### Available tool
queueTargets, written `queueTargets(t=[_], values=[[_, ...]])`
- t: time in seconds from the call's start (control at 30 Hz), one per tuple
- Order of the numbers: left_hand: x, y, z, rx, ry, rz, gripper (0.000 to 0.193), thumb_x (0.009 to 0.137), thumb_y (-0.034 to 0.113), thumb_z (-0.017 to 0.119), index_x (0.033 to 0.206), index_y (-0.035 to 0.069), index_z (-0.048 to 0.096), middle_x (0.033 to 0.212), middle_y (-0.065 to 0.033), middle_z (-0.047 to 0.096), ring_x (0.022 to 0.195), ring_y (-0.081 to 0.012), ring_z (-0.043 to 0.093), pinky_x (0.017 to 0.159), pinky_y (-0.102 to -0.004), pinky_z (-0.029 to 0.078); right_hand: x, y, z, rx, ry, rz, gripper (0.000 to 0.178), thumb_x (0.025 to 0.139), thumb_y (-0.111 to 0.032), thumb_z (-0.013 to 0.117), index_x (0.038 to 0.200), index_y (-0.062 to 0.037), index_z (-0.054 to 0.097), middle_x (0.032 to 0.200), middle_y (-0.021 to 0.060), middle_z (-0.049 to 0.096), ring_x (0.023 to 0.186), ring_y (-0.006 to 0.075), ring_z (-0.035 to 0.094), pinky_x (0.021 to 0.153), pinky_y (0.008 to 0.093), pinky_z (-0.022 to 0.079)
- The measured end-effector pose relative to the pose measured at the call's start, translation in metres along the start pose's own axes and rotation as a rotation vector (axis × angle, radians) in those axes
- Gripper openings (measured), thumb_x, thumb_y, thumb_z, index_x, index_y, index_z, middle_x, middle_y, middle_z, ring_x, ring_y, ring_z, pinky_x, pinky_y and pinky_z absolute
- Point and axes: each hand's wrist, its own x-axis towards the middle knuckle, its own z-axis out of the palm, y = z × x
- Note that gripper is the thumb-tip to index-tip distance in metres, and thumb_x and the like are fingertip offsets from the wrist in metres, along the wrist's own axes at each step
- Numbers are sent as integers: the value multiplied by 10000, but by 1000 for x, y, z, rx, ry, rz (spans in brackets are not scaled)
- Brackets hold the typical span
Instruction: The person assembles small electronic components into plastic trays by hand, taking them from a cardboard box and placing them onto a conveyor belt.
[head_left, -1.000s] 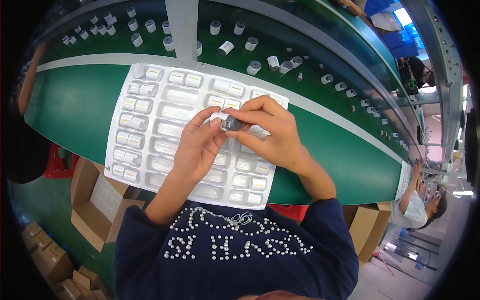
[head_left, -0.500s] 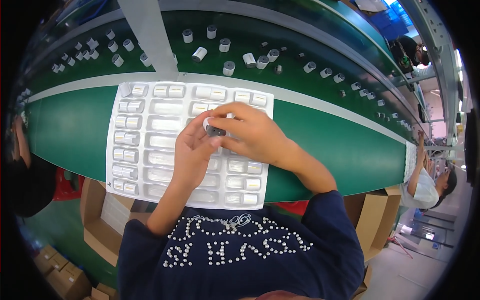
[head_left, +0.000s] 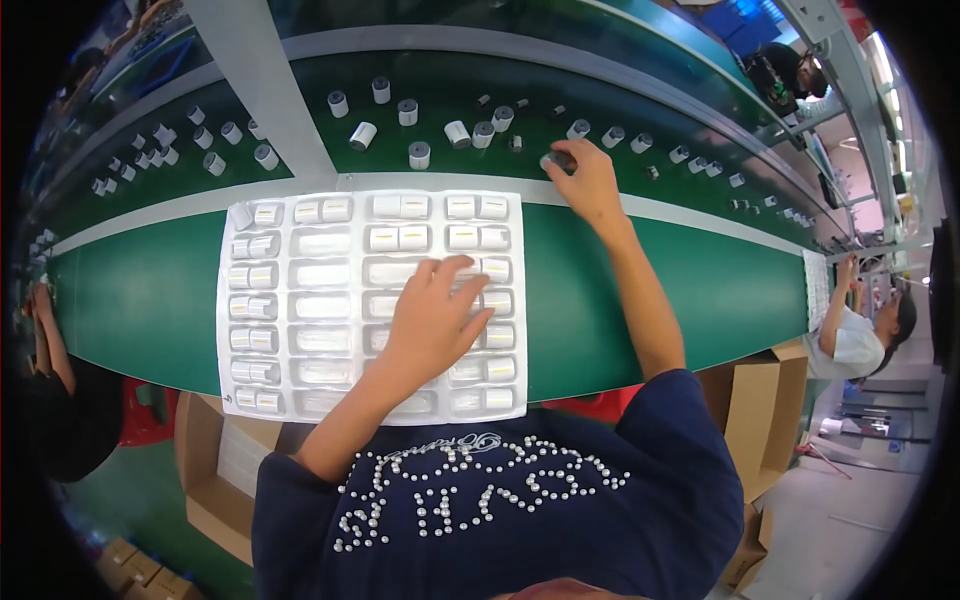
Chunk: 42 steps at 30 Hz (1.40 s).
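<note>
My left hand (head_left: 432,318) hovers palm down over the white moulded tray (head_left: 222,330), fingers spread and holding nothing that I can see. Many of the tray's pockets hold small white cylinders (head_left: 254,276) lying on their sides, mostly in pairs; several pockets in the second column are bare. My right hand (head_left: 590,182) reaches far right onto the green belt beyond the pale rail. Its thumb and fingers close around a white cylinder with a dark grey end (head_left: 552,161). The left hand covers some pockets in the third and fourth columns.
More white cylinders with dark ends (head_left: 419,155) stand or lie along the belt, with small dark pieces (head_left: 515,143) among them. A grey metal post (head_left: 262,85) rises behind the tray. Cardboard boxes (head_left: 757,420) flank me below the green table (head_left: 640,290). Other people (head_left: 862,330) sit at both ends.
My hands were together over the tray around a cylinder with a dark end; now they are apart. The right has moved away to the belt, and the left has opened and moved slightly right.
</note>
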Motion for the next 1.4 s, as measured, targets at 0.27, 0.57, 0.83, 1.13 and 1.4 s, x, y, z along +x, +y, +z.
queueTargets(t=[0.27, 0.57, 0.83, 1.13, 1.4], values=[[-6, -10, -8, 37, -137, 33, 354, 793, 161, 759, 1117, 55, 666, 1320, -148, 528, 1133, -333, 530, 938, -428, 450, 37, -14, 26, -371, -21, -159, 536, 798, -542, 725, 1023, -55, 714, 994, 157, 679, 1022, 334, 625, 928, 459, 451], [-17, -21, -10, -548, -10, -308, 294, 918, 89, 674, 1196, 3, 632, 1224, -168, 635, 1024, -262, 649, 889, -340, 529, 62, -23, 32, 185, -220, -26, 330, 836, -194, 750, 1129, -58, 683, 987, 143, 695, 907, 239, 672, 874, 381, 499], [-8, -20, -28, -1713, 212, -724, 333, 1039, 124, 489, 1350, 7, 510, 1238, -180, 616, 1065, -312, 663, 963, -384, 552, 3, -70, -2, 1506, -311, 430, 339, 974, -156, 633, 1251, 37, 607, 1165, 117, 662, 953, 149, 640, 819, 259, 519], [-2, -8, -21, -1837, 435, -784, 301, 1021, 204, 566, 1244, 2, 549, 1124, -112, 617, 1010, -222, 643, 909, -315, 559, -39, -150, -31, 1242, -549, 310, 400, 849, 25, 724, 1236, 29, 625, 1145, 90, 654, 935, 145, 645, 844, 256, 549], [-4, 0, -20, -1845, 477, -695, 253, 1003, 193, 610, 1179, 12, 594, 1095, -75, 633, 925, -142, 636, 838, -286, 553, -55, -181, -31, 595, -278, -235, 313, 735, -105, 852, 1011, -27, 727, 921, 80, 684, 799, 167, 671, 706, 268, 550]])
